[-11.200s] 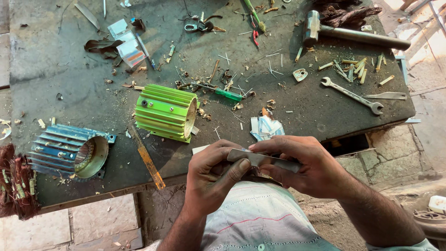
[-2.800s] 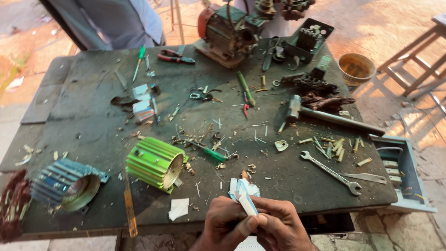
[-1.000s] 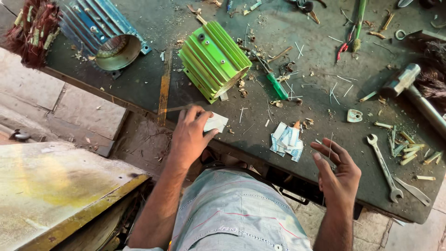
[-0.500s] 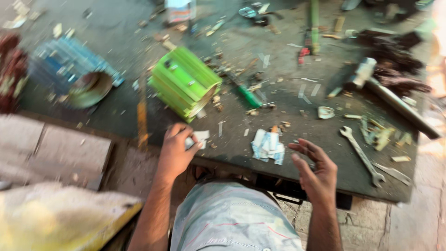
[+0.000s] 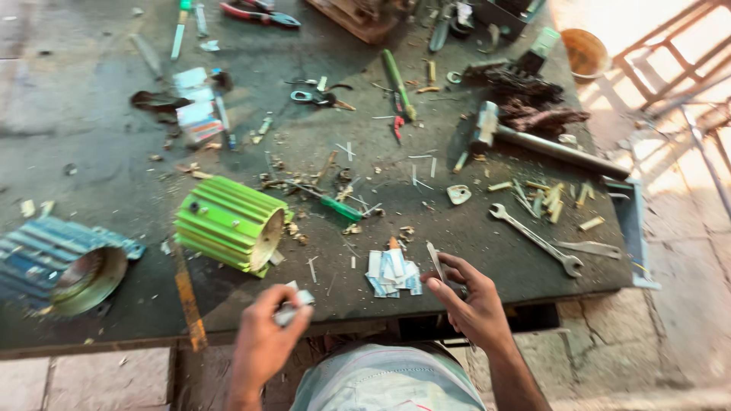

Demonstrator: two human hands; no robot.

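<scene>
My left hand (image 5: 266, 335) is at the table's near edge, fingers closed on a small folded piece of white paper (image 5: 293, 308). My right hand (image 5: 474, 303) is to the right of it and pinches a thin pale strip (image 5: 435, 261) that sticks up from its fingers. Between the two hands lies a small stack of white and blue paper pieces (image 5: 392, 272). A green ribbed motor housing (image 5: 228, 224) lies on its side just beyond my left hand.
A blue ribbed housing (image 5: 65, 259) lies at the left edge. On the dark table (image 5: 91, 175) lie a green-handled screwdriver (image 5: 335, 204), a spanner (image 5: 537, 240), a hammer (image 5: 541, 143), scissors (image 5: 316, 97), pliers (image 5: 259, 11) and scattered scraps. A wooden stool (image 5: 670, 46) stands to the right.
The view has swung back up over the table. My left hand lifted the white paper off the table edge and drew toward me. My right hand now pinches a thin strip.
</scene>
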